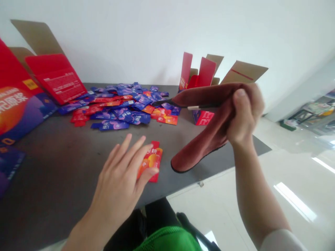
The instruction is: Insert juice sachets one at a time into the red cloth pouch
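brown folded piece [200, 148]: clenched in right hand [244, 116]
left hand [119, 174]: spread wide, empty, over red packet [156, 158] on grey surface [62, 153]

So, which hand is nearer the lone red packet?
Left. The left hand partly overlaps the packet in view; the right hand is off to its right, gripping a brown item.

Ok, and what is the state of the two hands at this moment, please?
Left hand: open, partly over the red packet; whether it touches cannot be told.
Right hand: closed, holding the brown cloth item.
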{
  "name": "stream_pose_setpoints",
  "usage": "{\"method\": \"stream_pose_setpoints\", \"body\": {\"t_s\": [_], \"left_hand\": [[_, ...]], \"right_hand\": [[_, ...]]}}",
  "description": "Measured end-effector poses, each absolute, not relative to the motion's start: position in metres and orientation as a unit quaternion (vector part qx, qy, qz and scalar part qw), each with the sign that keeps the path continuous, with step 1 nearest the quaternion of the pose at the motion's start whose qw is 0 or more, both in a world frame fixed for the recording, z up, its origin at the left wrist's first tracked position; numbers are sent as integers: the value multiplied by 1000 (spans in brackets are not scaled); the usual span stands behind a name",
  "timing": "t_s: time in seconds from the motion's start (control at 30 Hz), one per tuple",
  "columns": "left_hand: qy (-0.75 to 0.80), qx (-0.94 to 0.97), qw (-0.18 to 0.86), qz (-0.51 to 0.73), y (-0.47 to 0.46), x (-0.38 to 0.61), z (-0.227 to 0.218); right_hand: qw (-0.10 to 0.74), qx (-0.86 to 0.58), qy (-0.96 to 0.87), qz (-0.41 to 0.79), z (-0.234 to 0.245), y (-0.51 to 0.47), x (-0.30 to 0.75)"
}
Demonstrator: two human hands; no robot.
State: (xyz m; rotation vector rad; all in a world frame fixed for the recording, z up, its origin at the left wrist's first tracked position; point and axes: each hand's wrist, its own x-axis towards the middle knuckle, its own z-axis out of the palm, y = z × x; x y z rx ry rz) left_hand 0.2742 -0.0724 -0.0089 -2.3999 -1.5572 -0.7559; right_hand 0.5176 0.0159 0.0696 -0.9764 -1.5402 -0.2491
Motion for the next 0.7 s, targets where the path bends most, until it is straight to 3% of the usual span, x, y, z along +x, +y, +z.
{"method": "stream_pose_setpoints", "body": {"t_s": [0.1,0.23,0.7], "left_hand": [[-516,-836,54,-178,-45,292,-14],[-510,-856,-1,-86,-15,309,-52],[-612,-779,-3,-139,20,380,-74]], "right_hand": [[686,-404,-587,-147,77,-2,551],[726,-400,-526,-189,70,-15,577],[700,-538,-403,-243,25,-63,617]]}}
